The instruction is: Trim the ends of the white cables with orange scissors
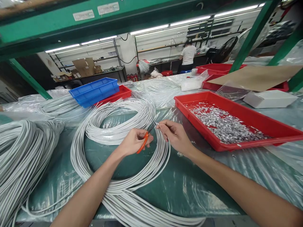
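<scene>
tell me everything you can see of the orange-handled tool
The orange-handled tool resembles small pliers: a bright orange handle, perhaps plastic, and a slim, dark, metal-looking head. It slants up toward the picture's right, gripped in the left hand, which partly hides it, above the table. Its tip is near the right hand's fingers; whether its jaws are shut is unclear.

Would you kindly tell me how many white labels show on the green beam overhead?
2: the left label and, just beside it, the right label, both on the green beam. No others show there.
</scene>
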Demonstrator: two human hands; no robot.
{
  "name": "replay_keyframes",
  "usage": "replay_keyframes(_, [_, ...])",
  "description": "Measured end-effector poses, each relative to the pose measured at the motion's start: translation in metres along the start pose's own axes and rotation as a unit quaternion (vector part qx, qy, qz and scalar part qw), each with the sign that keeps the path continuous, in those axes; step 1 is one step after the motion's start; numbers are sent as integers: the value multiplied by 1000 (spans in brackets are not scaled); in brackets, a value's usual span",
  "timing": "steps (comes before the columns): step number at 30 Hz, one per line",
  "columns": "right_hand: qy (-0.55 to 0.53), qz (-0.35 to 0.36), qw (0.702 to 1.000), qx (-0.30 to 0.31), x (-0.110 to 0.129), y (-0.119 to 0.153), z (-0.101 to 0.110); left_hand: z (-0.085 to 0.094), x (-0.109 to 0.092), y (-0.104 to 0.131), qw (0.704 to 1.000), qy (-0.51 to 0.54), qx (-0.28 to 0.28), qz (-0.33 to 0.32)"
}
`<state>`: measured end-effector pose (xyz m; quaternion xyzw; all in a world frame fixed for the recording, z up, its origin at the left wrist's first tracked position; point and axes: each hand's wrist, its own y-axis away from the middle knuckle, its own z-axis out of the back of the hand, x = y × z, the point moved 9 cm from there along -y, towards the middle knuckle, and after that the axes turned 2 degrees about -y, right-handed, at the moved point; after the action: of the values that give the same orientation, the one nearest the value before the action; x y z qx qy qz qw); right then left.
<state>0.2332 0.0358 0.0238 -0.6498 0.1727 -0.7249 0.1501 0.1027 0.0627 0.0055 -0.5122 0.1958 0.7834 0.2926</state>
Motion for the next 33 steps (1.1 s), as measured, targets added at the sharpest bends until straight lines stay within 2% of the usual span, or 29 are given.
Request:
replay_keyframes(6, [11,-7,1000,20,1,2,-5,0,1,1,999,-28,-11,14])
replay_keyframes(13, [-62,-45,996,55,-3,2,-12,0,3,0,1000,-29,-5,11])
replay_keyframes(22, [-39,-42,997,52,-1,2,-11,-2,-1,2,999,-31,-3,3])
replay_keyframes(28, [-9,-4,999,47,9,-1,-6,-4,-1,2,1000,-20,2,19])
replay_keyframes(33, [96,56,994,0,24,3,-1,-6,0,3,999,-6,16,32])
